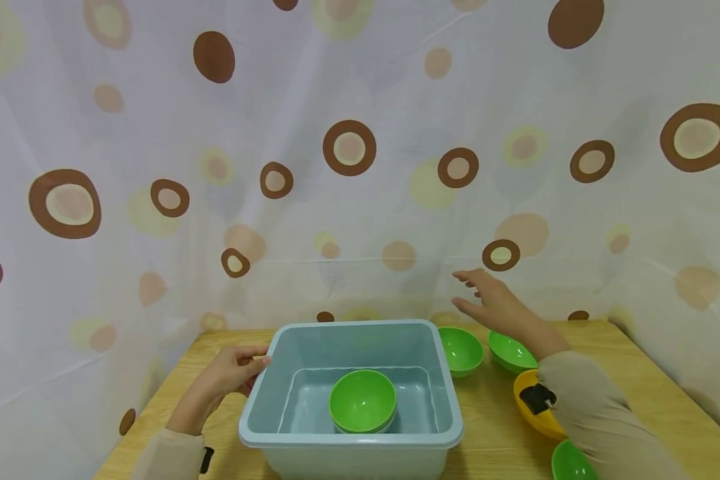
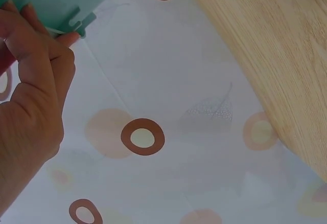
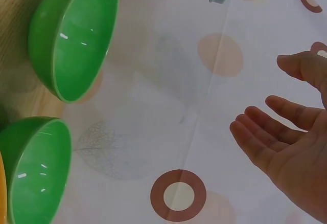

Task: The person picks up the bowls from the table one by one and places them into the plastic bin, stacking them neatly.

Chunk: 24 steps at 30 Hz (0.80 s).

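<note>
A light blue plastic tub point(image 1: 351, 440) stands in the middle of the table. My left hand point(image 1: 231, 373) grips its left rim; the left wrist view shows the fingers point(image 2: 38, 55) at the tub's edge. Inside the tub sits a green bowl point(image 1: 363, 400) with a paler edge showing beneath it. My right hand point(image 1: 497, 303) is raised to the right of the tub, fingers spread and holding nothing. Below it on the table are two green bowls, one beside the tub point(image 1: 461, 350) and another green bowl point(image 1: 510, 351) farther right; both appear in the right wrist view.
A yellow-orange bowl point(image 1: 540, 417) lies partly behind the right sleeve, and one more green bowl point(image 1: 571, 463) is at the bottom edge of the head view. The wooden table point(image 1: 642, 387) ends at a patterned curtain point(image 1: 396, 200) behind and at the sides.
</note>
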Available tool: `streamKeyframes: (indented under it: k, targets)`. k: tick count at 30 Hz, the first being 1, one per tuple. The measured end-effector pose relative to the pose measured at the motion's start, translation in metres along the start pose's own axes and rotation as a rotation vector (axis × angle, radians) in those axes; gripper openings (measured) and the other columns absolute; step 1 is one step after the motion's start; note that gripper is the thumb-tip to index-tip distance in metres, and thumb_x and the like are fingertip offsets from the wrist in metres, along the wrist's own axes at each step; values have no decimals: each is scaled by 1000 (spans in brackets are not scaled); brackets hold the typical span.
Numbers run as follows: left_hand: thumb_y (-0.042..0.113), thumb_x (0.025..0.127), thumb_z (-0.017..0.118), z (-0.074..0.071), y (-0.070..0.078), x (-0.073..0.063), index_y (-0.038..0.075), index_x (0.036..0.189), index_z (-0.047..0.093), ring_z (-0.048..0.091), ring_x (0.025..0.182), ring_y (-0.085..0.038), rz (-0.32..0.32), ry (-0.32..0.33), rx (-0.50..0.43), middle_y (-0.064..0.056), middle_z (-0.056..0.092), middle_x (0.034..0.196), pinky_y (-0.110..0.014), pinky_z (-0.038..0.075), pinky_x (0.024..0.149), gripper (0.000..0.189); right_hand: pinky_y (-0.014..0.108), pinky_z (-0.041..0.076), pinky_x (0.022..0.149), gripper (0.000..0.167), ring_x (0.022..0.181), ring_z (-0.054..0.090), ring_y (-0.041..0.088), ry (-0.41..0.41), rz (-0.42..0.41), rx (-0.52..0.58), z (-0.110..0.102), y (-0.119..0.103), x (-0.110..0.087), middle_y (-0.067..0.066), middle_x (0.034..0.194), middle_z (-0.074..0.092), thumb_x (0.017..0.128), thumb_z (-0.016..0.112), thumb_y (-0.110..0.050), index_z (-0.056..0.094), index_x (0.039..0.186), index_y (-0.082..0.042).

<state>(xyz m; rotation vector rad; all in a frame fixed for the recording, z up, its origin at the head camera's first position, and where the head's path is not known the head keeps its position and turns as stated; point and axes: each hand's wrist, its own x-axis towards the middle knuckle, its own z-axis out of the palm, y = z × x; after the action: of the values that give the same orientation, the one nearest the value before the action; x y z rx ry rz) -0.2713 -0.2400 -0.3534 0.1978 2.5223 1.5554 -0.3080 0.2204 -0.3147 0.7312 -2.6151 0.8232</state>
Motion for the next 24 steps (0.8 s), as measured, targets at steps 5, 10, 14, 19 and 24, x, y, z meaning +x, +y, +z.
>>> streamKeyframes:
  k: [5,10,14,19,24]
  targets:
    - [17,98,58,-1,-1,-2,-11,139,43,62,62,-17,-5,-2,7,-8,65,80,-35,56,61,51,58,41,95,55,117,46,49,-54,68,11,10,7,7,30,132,44,96,60,-18,40,138,12]
    - [16,98,57,-2,-2,-3,-11,139,41,62,63,-18,-5,6,12,-8,65,80,-34,55,60,52,58,38,97,58,117,45,50,-125,111,-12,23,12,19,33,130,43,95,60,-20,40,136,15]
    - [17,98,57,-3,-2,-2,-12,139,41,62,63,-17,4,-7,2,-7,65,81,-34,55,60,52,58,37,100,60,119,43,51,-200,138,-58,34,16,25,37,128,43,94,61,-22,41,133,18]
    - [17,99,57,-2,-3,0,-12,140,40,62,63,-16,13,-21,-5,-7,65,81,-33,55,60,53,57,36,101,62,119,43,52,-259,169,-100,45,20,27,39,125,46,89,65,-23,45,127,22]
    - [17,98,58,-1,-2,0,-11,139,43,61,62,-17,6,0,5,-7,64,80,-34,55,59,52,55,39,99,64,116,48,49,-335,220,-127,55,25,26,35,121,52,84,71,-28,51,122,19]
